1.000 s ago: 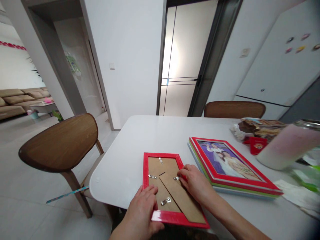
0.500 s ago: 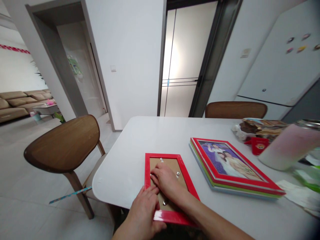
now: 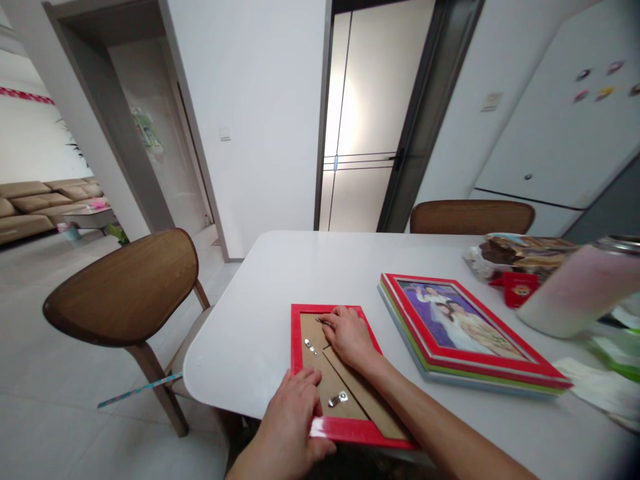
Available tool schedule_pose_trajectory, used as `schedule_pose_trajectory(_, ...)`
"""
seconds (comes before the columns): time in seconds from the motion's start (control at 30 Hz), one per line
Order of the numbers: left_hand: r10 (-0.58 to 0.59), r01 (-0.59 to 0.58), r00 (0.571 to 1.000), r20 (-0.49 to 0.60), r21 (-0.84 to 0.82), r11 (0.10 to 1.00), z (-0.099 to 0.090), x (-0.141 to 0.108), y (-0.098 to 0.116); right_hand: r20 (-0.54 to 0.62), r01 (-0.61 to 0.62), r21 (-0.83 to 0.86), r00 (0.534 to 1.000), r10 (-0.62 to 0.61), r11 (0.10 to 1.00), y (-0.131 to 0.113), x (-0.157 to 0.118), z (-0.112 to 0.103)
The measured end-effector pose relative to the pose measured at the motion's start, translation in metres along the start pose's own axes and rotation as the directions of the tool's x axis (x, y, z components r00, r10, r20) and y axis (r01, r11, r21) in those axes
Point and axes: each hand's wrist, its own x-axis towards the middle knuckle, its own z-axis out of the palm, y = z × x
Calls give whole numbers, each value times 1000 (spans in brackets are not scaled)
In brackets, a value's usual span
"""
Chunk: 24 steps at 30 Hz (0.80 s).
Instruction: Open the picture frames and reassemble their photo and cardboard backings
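Note:
A red picture frame (image 3: 296, 333) lies face down near the table's front edge, its brown backing board (image 3: 327, 383) showing. My left hand (image 3: 295, 413) grips its near left corner, thumb at the front edge and fingers over the side. At the far end, my right hand (image 3: 350, 337) pinches a small metal clip (image 3: 323, 321) between its fingertips. Another metal clip (image 3: 310, 347) sits by the left side, and a third clip (image 3: 338, 399) near the front. A brown strip like a stand leg (image 3: 350, 380) runs slantwise on the board, partly under my right forearm.
To the right is a stack of frames (image 3: 475, 380), a red one with a photo on top. Beyond it stand a pink-white bottle (image 3: 565, 293), a red packet (image 3: 520, 289) and a brown bag (image 3: 530, 253). A wooden chair (image 3: 130, 287) is at the left.
My right hand has moved from the left-side clip to the far clip. The left and near clips now lie at different angles, and the brown strip has come into sight. My left hand stays put.

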Motion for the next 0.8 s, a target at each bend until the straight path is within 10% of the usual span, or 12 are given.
schedule_pose_trajectory(0.57, -56, 5, 986, -160, -300, 954, -2, 0, -1, 95, 14, 183, 995, -32, 983, -4, -66, -53)
schedule_pose_trajectory(0.8, -353, -113, 881, -315, -864, 491, -15, 21, -4, -8, 112, 356, 993, -117, 928, -31, -54, -84)
